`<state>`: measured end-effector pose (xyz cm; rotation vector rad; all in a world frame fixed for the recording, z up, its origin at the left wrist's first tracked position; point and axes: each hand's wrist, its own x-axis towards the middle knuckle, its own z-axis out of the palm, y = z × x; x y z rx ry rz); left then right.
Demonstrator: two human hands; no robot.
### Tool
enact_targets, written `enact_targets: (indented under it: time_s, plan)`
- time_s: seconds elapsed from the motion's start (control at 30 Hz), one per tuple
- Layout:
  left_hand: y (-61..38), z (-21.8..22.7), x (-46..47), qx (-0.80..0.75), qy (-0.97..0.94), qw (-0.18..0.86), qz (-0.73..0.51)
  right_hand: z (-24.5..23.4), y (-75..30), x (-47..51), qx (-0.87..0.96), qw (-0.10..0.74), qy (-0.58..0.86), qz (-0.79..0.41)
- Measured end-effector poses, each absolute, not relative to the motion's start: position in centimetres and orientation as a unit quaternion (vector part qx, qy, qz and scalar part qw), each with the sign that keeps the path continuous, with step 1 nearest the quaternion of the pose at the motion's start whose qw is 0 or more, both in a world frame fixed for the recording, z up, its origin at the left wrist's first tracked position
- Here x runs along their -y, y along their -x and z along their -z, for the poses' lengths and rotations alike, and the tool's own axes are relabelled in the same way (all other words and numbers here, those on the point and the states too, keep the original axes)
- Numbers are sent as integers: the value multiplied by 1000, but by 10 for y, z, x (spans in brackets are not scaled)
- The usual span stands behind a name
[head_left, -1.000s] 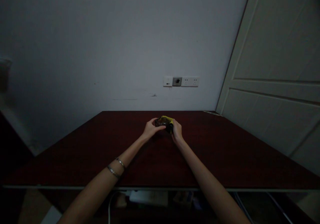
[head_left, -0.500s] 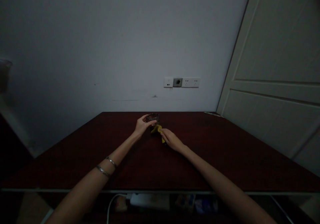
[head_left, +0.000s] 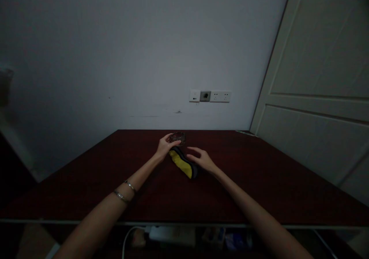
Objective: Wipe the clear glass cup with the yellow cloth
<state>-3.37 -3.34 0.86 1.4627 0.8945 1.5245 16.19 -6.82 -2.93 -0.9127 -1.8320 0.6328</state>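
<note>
My left hand (head_left: 165,146) grips a clear glass bowl, possibly an ashtray (head_left: 179,137), by its left side, with the thumb along the near rim. Below it on the dark red tabletop lies a cloth (head_left: 181,163), yellow on one face and dark grey at its edge. Just right of the cloth is my right hand (head_left: 202,159), its thumb and fingers apart and nothing between them. Two silver bracelets (head_left: 125,189) circle my left forearm.
The desk (head_left: 138,209) runs back to a pale wall with sockets (head_left: 210,96). A panelled door (head_left: 317,78) stands at the right. Under the desk's front edge sit a white power strip (head_left: 172,234), a cable and a blue packet (head_left: 236,240).
My right hand has let go of the cloth, which now lies spread on the desk, and its fingers have opened. My left hand still has the glass bowl, almost unmoved.
</note>
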Motion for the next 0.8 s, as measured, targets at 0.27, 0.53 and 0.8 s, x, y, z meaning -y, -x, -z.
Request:
enact_targets:
  time_s: [0.27,0.53,0.8]
  plan:
    - [19,-2,37,-322,-626,422,-571,4,-173,55,731,511,333,-305]
    - [-5,9,34,-299,-683,421,-516,2,-194,47,722,503,331,-342]
    - [-60,15,21,-275,-751,395,-452,16,-253,52,661,528,384,-370]
